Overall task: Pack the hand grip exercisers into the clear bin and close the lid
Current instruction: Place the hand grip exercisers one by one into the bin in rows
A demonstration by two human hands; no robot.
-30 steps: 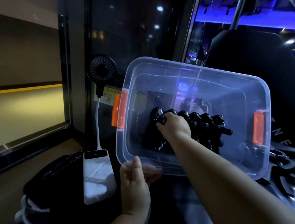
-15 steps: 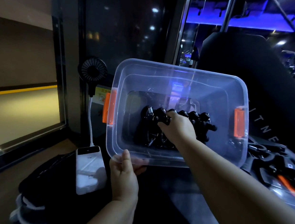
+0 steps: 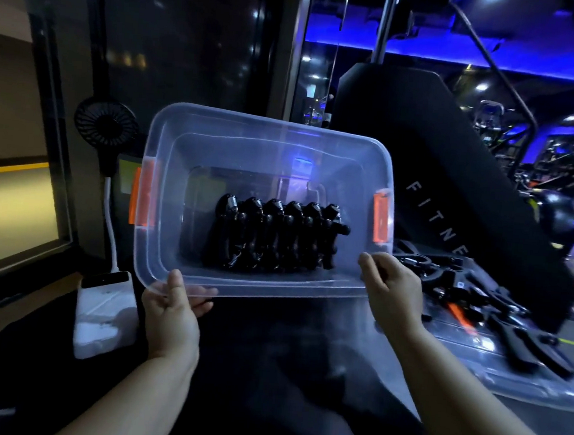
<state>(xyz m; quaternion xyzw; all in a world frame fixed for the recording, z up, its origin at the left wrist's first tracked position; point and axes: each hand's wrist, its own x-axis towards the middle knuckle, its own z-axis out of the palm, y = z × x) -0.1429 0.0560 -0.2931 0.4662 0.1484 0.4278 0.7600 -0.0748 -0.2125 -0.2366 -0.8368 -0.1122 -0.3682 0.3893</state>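
A dark gym room is seen, with blue lights far back and a big black padded machine (image 3: 453,182) on the right. A clear plastic bin with orange side clips (image 3: 269,168) is tipped up toward the camera. Its near rim is gripped by the left hand (image 3: 172,308), thumb on top. The right hand (image 3: 389,290) is loosely curled just at the bin's near right corner; whether it is touching the rim cannot be told.

A row of black hand grip exercisers with silver springs (image 3: 273,237) is packed side by side at the bottom of the bin. More black exercisers (image 3: 497,323) are left on a clear flat plastic sheet (image 3: 540,388) to the right, which may be the lid.

The bin should be held with care so the row is not tipped over. The next ones should be laid beside the row, and the bin should be kept steady by the left hand.

A small black fan (image 3: 105,127) and a white power bank (image 3: 104,313) are seen on the left.
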